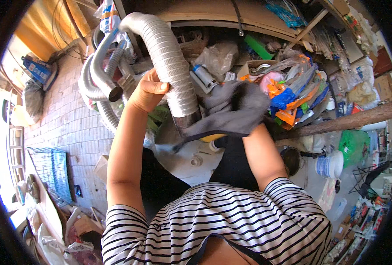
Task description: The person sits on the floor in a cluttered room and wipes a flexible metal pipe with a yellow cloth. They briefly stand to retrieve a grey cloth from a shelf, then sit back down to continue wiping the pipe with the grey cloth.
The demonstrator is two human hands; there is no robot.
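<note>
A silver corrugated flexible duct rises in front of me and bends over at the top. My left hand is closed round its left side, thumb across the ridges. The duct's dark lower end meets a dark grey cloth, which is blurred by motion. My right forearm goes up under this cloth. It hides my right hand and its fingers, but the cloth is held up in the air there, against the duct's end.
More silver flexible ducts hang at the left over brick paving. Behind the cloth lie a silver canister and a heap of coloured plastic bags. A wooden pole crosses at right, above a white bucket. A blue wire rack stands at left.
</note>
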